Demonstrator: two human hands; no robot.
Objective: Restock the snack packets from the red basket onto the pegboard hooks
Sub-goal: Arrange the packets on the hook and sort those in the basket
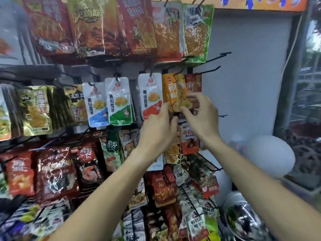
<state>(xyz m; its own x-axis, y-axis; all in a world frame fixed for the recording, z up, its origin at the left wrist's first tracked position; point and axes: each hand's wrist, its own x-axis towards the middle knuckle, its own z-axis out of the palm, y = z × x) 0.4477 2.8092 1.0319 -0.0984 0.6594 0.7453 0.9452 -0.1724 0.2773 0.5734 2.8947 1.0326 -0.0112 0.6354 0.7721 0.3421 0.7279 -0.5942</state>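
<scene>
We observe both hands raised to the middle row of the pegboard display. The orange snack packet [177,92] hangs tilted at the right end of that row, its top at a black hook [178,72]. The left hand [159,131] has its thumb against the packet's lower left edge; its fingers are curled below, and we cannot tell whether they hold anything. The right hand [202,113] pinches the packet's lower right corner between thumb and forefinger. A red packet [195,82] hangs just behind, to the right. White packets [150,94] hang to the left on neighbouring hooks. An empty hook [211,69] projects to the right, above the right hand.
</scene>
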